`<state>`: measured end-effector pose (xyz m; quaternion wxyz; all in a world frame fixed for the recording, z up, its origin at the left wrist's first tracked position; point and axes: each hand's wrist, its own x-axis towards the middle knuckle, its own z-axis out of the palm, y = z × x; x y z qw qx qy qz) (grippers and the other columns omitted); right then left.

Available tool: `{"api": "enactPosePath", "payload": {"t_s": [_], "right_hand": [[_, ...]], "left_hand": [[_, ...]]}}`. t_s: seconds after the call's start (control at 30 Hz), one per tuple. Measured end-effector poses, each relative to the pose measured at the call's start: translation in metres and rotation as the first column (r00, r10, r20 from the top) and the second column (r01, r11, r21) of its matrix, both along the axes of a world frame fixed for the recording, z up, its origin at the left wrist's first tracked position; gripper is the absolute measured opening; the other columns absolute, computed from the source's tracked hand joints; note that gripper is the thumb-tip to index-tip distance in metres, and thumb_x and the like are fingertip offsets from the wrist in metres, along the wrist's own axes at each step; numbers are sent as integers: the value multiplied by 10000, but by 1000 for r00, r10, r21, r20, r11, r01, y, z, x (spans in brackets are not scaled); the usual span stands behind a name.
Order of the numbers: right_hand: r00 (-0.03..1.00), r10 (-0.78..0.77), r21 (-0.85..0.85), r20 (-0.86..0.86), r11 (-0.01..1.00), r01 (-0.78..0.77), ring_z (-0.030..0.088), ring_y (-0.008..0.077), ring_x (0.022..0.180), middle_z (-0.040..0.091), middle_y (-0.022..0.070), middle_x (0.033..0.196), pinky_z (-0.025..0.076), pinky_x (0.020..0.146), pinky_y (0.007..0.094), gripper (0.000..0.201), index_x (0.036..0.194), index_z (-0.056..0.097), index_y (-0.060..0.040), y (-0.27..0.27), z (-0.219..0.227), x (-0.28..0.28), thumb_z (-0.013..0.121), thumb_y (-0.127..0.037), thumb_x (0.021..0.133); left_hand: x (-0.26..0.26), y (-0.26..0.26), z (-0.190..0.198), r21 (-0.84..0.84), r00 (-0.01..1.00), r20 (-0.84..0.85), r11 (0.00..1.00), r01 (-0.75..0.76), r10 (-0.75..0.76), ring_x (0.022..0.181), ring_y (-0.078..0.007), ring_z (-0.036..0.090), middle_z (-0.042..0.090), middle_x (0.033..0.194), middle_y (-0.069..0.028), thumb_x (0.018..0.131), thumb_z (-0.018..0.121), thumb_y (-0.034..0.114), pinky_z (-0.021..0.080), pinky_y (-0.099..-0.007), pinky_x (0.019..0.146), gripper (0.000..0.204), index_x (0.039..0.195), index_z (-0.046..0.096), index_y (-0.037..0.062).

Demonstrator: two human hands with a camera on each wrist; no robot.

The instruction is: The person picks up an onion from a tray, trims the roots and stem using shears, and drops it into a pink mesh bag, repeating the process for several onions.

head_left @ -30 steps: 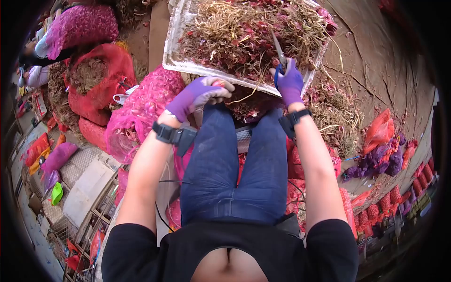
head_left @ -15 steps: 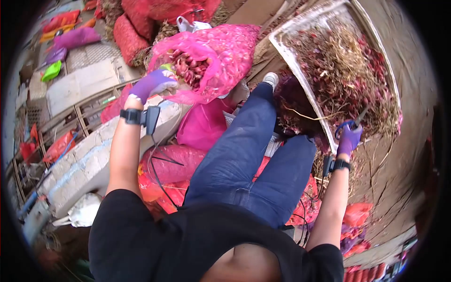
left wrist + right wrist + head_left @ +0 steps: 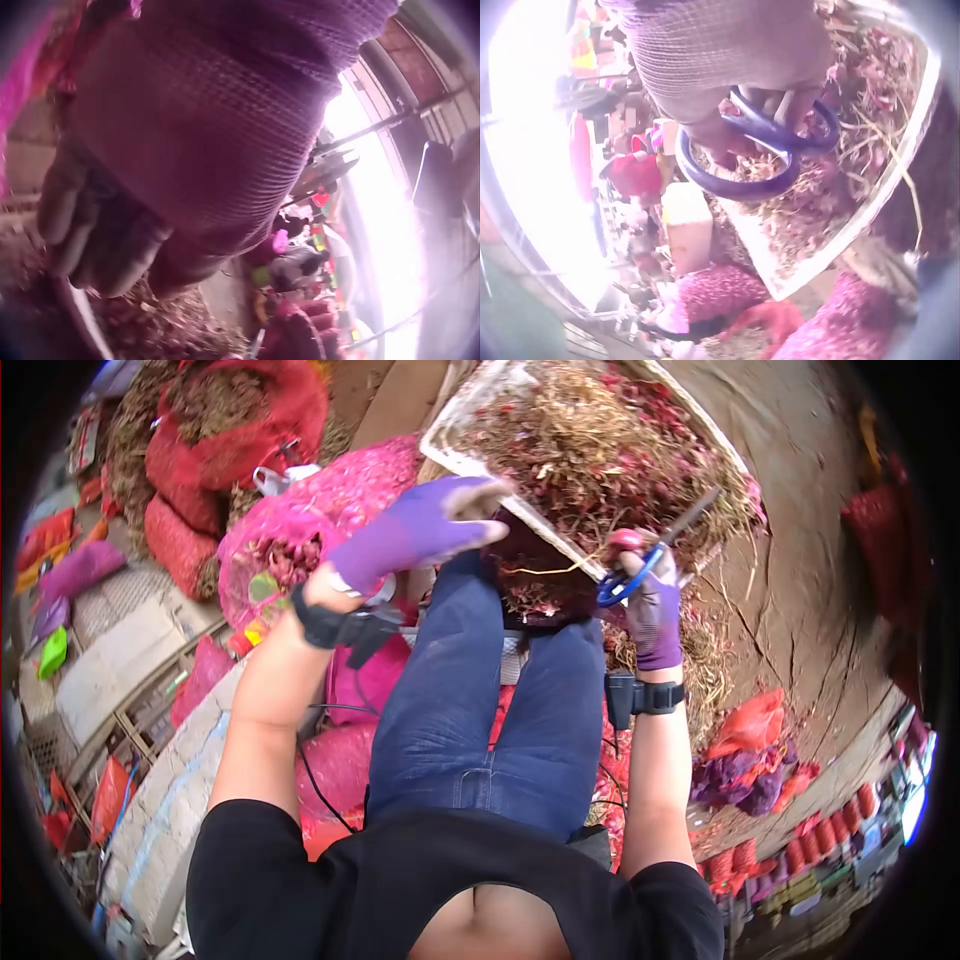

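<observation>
In the head view my right hand, in a purple and grey glove, turns its palm side up at the tray's near corner. It holds scissors whose blue finger loops show in the right wrist view. A red onion sits at its fingertips. My left hand, gloved alike and blurred, is raised left of the tray with nothing in it, thumb apart from the fingers. The white tray bears a heap of dry stalks and red onions.
To the left lies a pink mesh bag with onions in its mouth. Red mesh bags stand beyond it. Dry stalks lie on the ground to the right, near an orange bag.
My left hand held an onion by the tray, went to the pink bag's mouth, and has come back without it. My right hand has turned over, with an onion now at its fingertips.
</observation>
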<state>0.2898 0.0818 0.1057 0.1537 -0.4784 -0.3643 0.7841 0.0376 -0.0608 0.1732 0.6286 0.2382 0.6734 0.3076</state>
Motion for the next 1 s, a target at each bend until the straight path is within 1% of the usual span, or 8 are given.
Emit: {"api": "enactPosePath", "payload": {"t_s": [0.07, 0.1, 0.2, 0.27, 0.43, 0.53, 0.9, 1.0], "right_hand": [[999, -2, -25, -48, 1000, 0, 617, 151, 816, 628, 89, 944, 495, 732, 243, 395, 1131, 473, -2, -3, 16, -5, 642, -21, 776], [995, 16, -41, -102, 999, -20, 612, 146, 831, 616, 75, 967, 492, 755, 236, 428, 1157, 452, 1, -5, 14, -2, 659, -47, 785], [994, 18, -42, -109, 999, -22, 596, 120, 857, 574, 49, 1021, 489, 772, 227, 487, 1187, 421, 3, -5, 6, 9, 695, -92, 795], [995, -33, -60, -96, 998, 28, 594, 115, 856, 572, 50, 1009, 487, 769, 217, 480, 1183, 423, 4, 0, 12, 15, 694, -96, 800], [992, -113, 0, 49, 994, 113, 594, 106, 855, 584, 58, 944, 493, 741, 211, 437, 1166, 427, 14, 5, 3, 35, 674, -83, 820], [979, -194, 133, 57, 974, 186, 586, 100, 870, 603, 68, 957, 483, 732, 204, 408, 1144, 454, -20, 9, 0, 51, 681, -60, 808], [976, -133, 350, 174, 934, 65, 571, 93, 827, 583, 50, 977, 474, 717, 212, 426, 1110, 480, -29, 14, 8, 55, 713, -27, 754], [969, -241, 228, 62, 948, 221, 580, 82, 728, 600, 51, 855, 487, 651, 207, 376, 1093, 475, -23, 17, 6, 52, 660, 17, 769]], "left_hand": [[24, 40, -39, 295, 928, -272, 896, 331, -253, 974, -143, 559, 577, 1121, -117, 820, 656, 398, 456, -294, 850, 772, 1398, 321, 13], [43, 58, -39, 350, 973, -77, 909, 229, -215, 1013, -153, 560, 578, 1139, -122, 823, 647, 408, 451, -304, 880, 749, 1396, 340, 36], [77, 83, -63, 583, 893, -344, 680, 445, -290, 1044, -163, 557, 586, 1146, -100, 871, 604, 356, 444, -307, 903, 631, 1371, 386, 39], [90, 89, -65, 480, 953, 133, 859, 180, -274, 1006, -133, 559, 595, 1121, -71, 922, 545, 295, 458, -274, 865, 478, 1306, 458, 23], [108, 99, -59, 117, 946, 317, 993, 32, -68, 947, -66, 537, 593, 1062, -36, 949, 512, 272, 466, -212, 755, 369, 1226, 506, 29], [113, 92, -85, 120, 740, 667, 970, -213, 80, 995, -119, 539, 558, 1135, -41, 940, 528, 265, 490, -270, 773, 423, 1281, 445, 28], [145, 103, -78, 117, 915, 400, 993, 15, -61, 790, -78, 520, 557, 932, 15, 958, 492, 311, 478, -240, 711, 350, 1198, 512, 57], [152, 101, -82, -43, 752, 647, 991, -124, 122, 754, -74, 489, 519, 863, 17, 962, 479, 311, 456, -251, 677, 343, 1160, 513, 33]]}}
